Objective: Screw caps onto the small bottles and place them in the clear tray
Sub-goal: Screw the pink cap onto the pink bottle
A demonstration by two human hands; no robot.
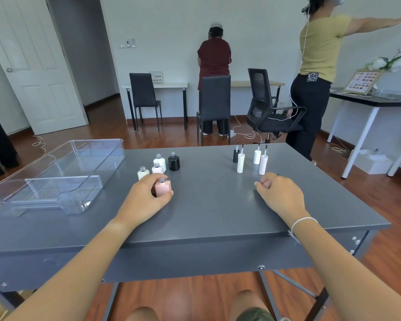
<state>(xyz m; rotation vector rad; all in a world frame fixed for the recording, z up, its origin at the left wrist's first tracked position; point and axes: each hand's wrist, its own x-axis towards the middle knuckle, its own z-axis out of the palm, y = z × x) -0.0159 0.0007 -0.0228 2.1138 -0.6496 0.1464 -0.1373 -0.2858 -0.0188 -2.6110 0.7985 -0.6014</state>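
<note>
From the head view, the left hand (146, 198) grips a square, glossy pink bottle (163, 187), uncapped, standing on the matte grey counter (208, 205). The right hand (280, 193) rests beside it, fingers curled, holding nothing visible. The clear ribbed plastic tray (56, 172) sits at the counter's left, over wood flooring.

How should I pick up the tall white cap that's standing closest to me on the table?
Pinch the white cap round its smooth tube body, low down, coming from the near side with your right hand. It stands upright with a thin brush poking out the top, and a black cap stands close behind, so avoid reaching over.
</note>
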